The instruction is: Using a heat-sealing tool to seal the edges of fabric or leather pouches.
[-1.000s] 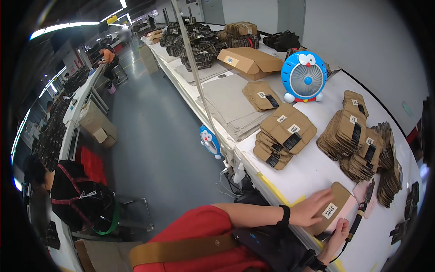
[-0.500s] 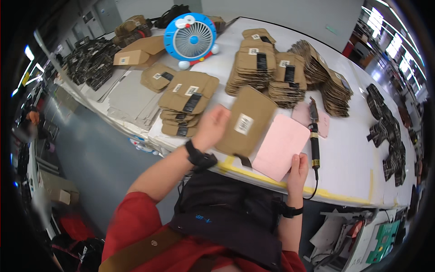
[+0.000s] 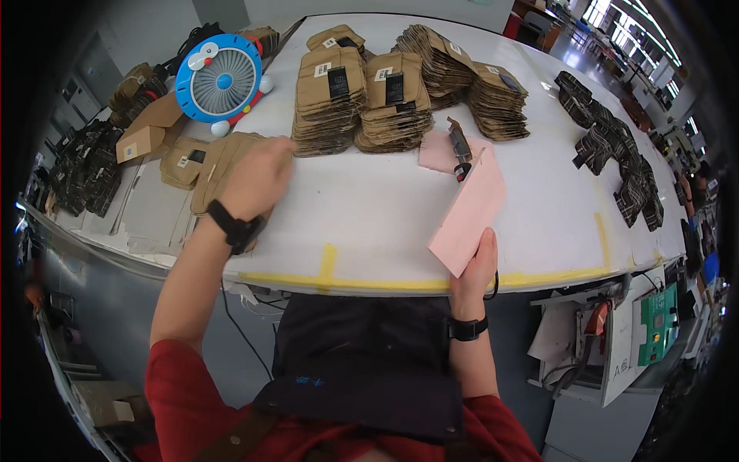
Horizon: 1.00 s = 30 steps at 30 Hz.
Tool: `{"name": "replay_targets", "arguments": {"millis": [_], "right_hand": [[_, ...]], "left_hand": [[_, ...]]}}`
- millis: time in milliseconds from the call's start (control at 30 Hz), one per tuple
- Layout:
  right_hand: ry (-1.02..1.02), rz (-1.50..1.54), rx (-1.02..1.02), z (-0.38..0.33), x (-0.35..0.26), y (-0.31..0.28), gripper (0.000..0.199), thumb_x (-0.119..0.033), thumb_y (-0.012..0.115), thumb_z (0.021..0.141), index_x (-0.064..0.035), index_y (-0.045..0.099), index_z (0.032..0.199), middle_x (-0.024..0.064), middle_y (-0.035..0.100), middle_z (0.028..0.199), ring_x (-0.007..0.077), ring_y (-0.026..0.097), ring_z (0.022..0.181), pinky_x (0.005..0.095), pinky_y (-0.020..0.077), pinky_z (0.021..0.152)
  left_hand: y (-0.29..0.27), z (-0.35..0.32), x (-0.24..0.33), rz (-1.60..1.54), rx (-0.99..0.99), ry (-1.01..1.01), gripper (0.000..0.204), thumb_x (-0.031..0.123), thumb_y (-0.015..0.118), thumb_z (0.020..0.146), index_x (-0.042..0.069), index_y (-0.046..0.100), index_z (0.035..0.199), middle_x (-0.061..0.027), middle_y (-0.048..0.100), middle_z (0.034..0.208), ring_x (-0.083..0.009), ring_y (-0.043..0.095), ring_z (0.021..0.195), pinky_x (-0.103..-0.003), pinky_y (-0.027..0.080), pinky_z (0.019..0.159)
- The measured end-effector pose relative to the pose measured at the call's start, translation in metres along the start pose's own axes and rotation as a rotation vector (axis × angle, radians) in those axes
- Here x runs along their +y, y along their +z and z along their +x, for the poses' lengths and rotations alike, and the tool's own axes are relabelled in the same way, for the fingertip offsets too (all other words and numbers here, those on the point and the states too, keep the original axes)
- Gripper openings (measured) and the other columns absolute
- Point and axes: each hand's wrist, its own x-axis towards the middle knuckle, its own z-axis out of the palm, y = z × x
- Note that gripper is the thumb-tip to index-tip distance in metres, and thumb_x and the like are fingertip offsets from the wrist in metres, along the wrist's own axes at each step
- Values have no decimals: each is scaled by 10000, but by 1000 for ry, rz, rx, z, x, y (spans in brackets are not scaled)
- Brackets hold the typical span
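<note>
My left hand (image 3: 260, 179) is over the pile of tan fabric panels (image 3: 218, 173) at the left of the table. It covers part of that pile, and its fingers are curled and mostly hidden. In my right hand (image 3: 476, 269), near the front edge, is a pink flat template (image 3: 471, 208), gripped by its lower end and tilted up off the table. Behind it lies a pen-shaped hot cutter (image 3: 459, 146) with a metal tip; the pink template hides most of its dark handle. The tip rests over a second pink sheet (image 3: 436, 154).
Tall stacks of tan panels (image 3: 329, 119) with white and black labels stand at the back. A blue cartoon fan (image 3: 219, 81) and open cardboard box (image 3: 146, 131) are at the left, beside dark fabric pieces (image 3: 85, 173). Dark patterned straps (image 3: 616, 146) lie right. Yellow tape (image 3: 369, 282) lines the front edge.
My left hand has moved left to the pile, and the tan panel from the middle is gone from there. My right hand has tipped the pink template up on edge. The view has shifted.
</note>
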Motion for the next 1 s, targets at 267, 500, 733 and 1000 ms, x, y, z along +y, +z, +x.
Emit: {"name": "replay_targets", "arguments": {"millis": [267, 500, 733, 1000], "right_hand": [[-14, -201, -17, -3, 18, -11, 259, -270, 468, 1098, -38, 525, 1196, 60, 601, 1112, 146, 593, 1029, 311, 508, 903], [-1, -309, 18, -5, 3, -25, 351, -347, 496, 1081, -40, 497, 1251, 104, 589, 1205, 214, 609, 1117, 353, 514, 950], [-48, -578, -122, 19, 22, -45, 338, -363, 491, 1090, -46, 522, 1203, 37, 564, 1125, 133, 562, 1022, 290, 478, 900], [-51, -577, -282, 14, 24, -38, 333, -370, 487, 1093, -49, 531, 1170, 16, 546, 1056, 112, 528, 986, 273, 442, 900]], "left_hand": [[29, 96, -19, -2, 364, -24, 300, 146, 688, 888, 16, 624, 1150, -206, 648, 1139, -398, 613, 1092, -449, 501, 939], [55, 135, -18, -55, 38, -52, 284, 319, 757, 832, 109, 739, 1023, -145, 717, 1008, -357, 679, 973, -470, 536, 854], [54, 140, -15, 531, -112, 285, 161, 108, 596, 856, 37, 719, 931, -155, 712, 916, -320, 718, 821, -435, 577, 706], [58, 134, -16, 540, 70, 217, 184, 132, 586, 881, 34, 684, 1003, -128, 684, 908, -299, 707, 819, -406, 563, 682]]}}
